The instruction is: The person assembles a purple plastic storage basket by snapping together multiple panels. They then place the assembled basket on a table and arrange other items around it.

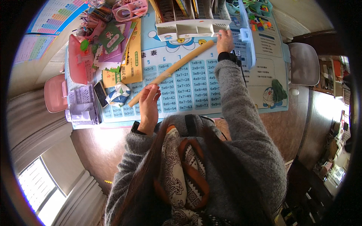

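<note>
A long tan stick-like tube [188, 57] lies slantwise across the blue printed table mat [192, 92]. My left hand [149, 105] is over its lower part, thumb and fingers pinched together; whether they grip the tube or something small and clear beside it is hard to make out. My right hand [225, 42] reaches to the far side, with its fingers curled at the right front corner of a white desk organizer [188, 30]. That organizer has low open compartments in front and upright books behind.
Left of the tube are a crumpled white-and-blue packet [120, 94], a phone [100, 94], a purple plastic rack [82, 105] and stacked booklets [132, 56]. A light-blue plastic frame [247, 41] stands beside my right wrist. A dark green cloth-like item [279, 91] lies at the right.
</note>
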Tool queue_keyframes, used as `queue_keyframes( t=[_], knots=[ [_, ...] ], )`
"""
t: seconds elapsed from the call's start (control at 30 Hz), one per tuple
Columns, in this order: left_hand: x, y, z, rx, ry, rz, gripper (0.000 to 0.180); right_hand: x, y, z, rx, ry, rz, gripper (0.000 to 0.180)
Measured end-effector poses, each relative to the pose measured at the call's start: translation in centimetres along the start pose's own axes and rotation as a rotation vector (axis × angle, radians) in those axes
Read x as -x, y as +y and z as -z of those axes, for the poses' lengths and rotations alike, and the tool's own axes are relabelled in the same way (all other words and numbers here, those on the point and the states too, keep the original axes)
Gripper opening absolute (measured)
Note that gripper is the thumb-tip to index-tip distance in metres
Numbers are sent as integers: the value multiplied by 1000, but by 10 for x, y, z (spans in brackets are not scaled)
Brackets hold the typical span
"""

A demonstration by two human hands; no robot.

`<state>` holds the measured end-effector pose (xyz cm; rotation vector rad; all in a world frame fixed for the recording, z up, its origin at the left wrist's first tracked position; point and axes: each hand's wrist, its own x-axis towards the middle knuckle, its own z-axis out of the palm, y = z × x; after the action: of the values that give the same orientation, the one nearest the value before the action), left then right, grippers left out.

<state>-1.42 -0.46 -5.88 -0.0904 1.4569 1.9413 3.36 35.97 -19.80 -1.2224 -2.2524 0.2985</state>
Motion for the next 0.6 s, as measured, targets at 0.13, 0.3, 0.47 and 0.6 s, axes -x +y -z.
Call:
queue_keyframes(
  t=[0.13, 0.3, 0.47, 0.6],
  knots=[
    [-4, 7, -10, -8, -103, -39, 7, 3, -20, 19, -145, 132, -55, 26],
    [-4, 14, -16, 70, -216, -75, 6, 64, -97, 99, -1277, -815, -462, 30],
    [-3, 11, -12, -60, -256, -114, 7, 105, -150, 154, -1485, -863, -335, 27],
    [-4, 5, -7, -25, -235, -115, 7, 109, -162, 167, -1492, -823, -338, 19]
  ],
)
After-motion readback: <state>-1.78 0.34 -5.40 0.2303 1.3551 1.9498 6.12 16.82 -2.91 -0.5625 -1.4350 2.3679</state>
